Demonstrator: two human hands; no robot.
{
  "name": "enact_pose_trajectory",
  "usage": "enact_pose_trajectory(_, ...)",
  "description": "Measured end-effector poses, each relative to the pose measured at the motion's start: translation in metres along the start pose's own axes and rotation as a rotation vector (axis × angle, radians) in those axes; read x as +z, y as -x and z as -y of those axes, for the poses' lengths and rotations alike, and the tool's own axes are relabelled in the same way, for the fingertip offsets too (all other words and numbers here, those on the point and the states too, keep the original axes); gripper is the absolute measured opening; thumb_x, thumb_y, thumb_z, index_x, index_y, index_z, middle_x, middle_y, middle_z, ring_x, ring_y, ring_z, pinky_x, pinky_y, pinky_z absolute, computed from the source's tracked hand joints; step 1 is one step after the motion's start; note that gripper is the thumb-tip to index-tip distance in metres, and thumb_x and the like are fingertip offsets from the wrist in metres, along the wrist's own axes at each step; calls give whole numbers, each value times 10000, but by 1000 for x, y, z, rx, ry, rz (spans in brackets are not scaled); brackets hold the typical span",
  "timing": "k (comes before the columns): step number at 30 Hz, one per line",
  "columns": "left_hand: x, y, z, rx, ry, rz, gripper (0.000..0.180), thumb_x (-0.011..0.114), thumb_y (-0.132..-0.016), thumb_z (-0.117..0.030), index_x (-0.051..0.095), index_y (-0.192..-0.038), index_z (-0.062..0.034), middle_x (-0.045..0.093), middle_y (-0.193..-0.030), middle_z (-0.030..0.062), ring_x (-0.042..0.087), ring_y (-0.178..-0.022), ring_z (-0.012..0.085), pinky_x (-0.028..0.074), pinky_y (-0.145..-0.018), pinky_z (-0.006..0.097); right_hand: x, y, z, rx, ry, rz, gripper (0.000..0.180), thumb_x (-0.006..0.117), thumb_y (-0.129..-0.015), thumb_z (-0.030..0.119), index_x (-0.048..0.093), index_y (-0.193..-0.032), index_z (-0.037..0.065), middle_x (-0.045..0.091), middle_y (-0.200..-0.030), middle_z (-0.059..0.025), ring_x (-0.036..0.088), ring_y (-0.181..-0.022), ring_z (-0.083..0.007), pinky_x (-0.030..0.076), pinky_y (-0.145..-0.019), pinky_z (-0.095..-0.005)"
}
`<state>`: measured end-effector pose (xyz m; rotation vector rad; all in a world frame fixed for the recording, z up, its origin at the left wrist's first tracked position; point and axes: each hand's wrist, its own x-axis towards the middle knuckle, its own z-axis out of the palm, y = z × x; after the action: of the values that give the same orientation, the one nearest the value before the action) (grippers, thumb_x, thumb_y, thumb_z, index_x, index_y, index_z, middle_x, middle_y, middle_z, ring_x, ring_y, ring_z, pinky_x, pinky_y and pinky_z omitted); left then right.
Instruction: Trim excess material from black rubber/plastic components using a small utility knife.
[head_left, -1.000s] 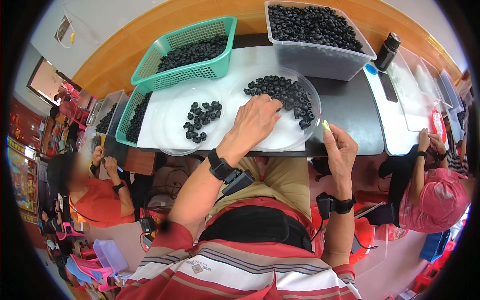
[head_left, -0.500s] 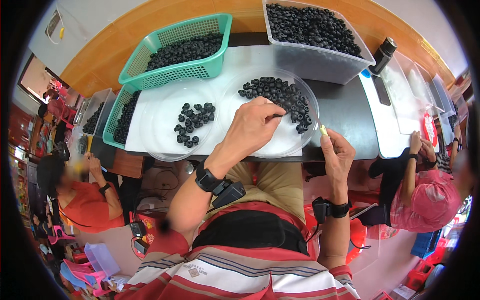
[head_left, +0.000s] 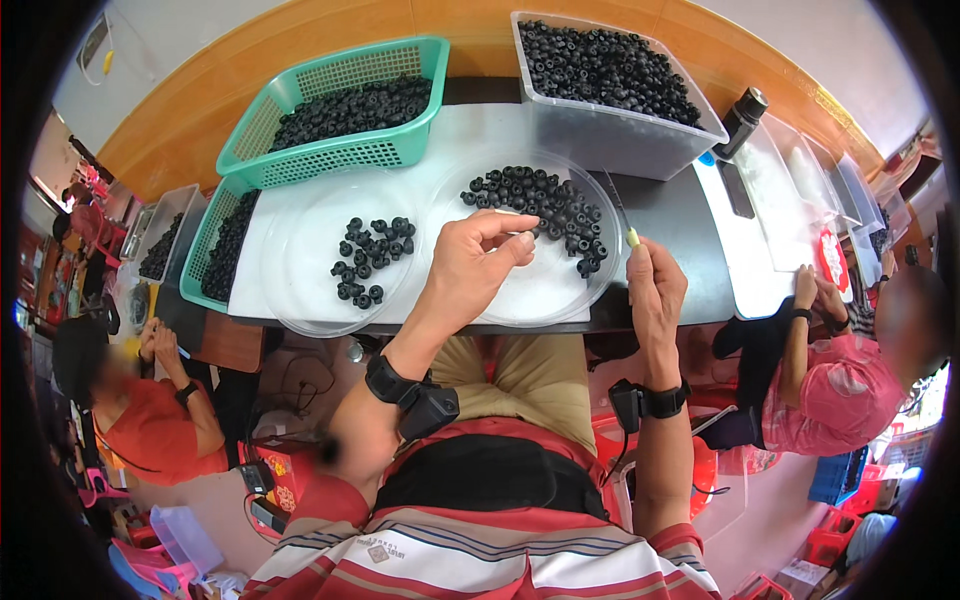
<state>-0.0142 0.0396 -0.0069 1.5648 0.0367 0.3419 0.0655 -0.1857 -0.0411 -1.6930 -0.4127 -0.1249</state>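
Note:
My left hand (head_left: 470, 262) is over the near part of the right-hand clear round dish (head_left: 520, 322). Its thumb and forefinger come together on a small black ring-like part (head_left: 538, 230), mostly hidden by the fingertips. Loose black parts (head_left: 565, 205) of the same kind lie heaped in that dish, just beyond the fingers. At the dish's right rim, my right hand (head_left: 657, 290) is closed round the yellow-green handle of a thin-bladed knife (head_left: 632, 237), its blade pointing up and away. A second clear dish (head_left: 290, 312) on the left holds a smaller group of black parts (head_left: 372, 255).
Behind the dishes stand a green basket (head_left: 400, 150) and a clear plastic bin (head_left: 620, 140), both full of black parts. Another green basket (head_left: 200, 245) is at the left. A black flask (head_left: 740, 122) and a phone (head_left: 735, 190) lie right. People sit at both sides.
My left hand has drawn slightly left, its fingers straighter. My right hand has turned the knife so its blade shows more, pointing away. The whole view has shifted a little.

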Motion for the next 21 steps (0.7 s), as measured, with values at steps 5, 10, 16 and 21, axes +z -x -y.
enact_pose_trajectory(5, -1, 0, 1, -55, 76, -34, 224, 636, -897, -50, 668, -1102, 36, 666, -945, 71, 666, -843, 140, 568, -783, 265, 15, -17, 3, -118, 57, -8, 251, 565, -986, 213, 640, -1056, -17, 539, -774, 49, 428, -684, -37, 343, -593, -194)
enact_pose_trajectory(10, -2, -3, 3, -72, 135, -71, 235, 662, -882, -53, 670, -1097, 41, 669, -902, 63, 645, -814, 112, 549, -754, 243, 22, -23, 7, -89, 43, -2, 253, 568, -985, 222, 627, -1045, -17, 531, -756, 48, 432, -674, -37, 343, -589, -193)
enact_pose_trajectory(16, 2, -2, -1, 17, -88, -88, 262, 722, -825, -35, 684, -1077, 23, 653, -889, 20, 568, -747, 54, 471, -686, 204, 25, -26, 5, -89, 11, 3, 267, 575, -983, 237, 629, -1045, -16, 541, -756, 41, 444, -676, -40, 354, -596, -198)
enact_pose_trajectory(21, 7, 2, -5, 50, -192, -117, 248, 717, -825, -30, 680, -1064, 25, 662, -896, 32, 600, -786, 71, 494, -693, 207, 24, -24, 4, -85, 34, 19, 262, 575, -980, 240, 626, -1023, -14, 527, -739, 42, 432, -674, -45, 349, -596, -200)
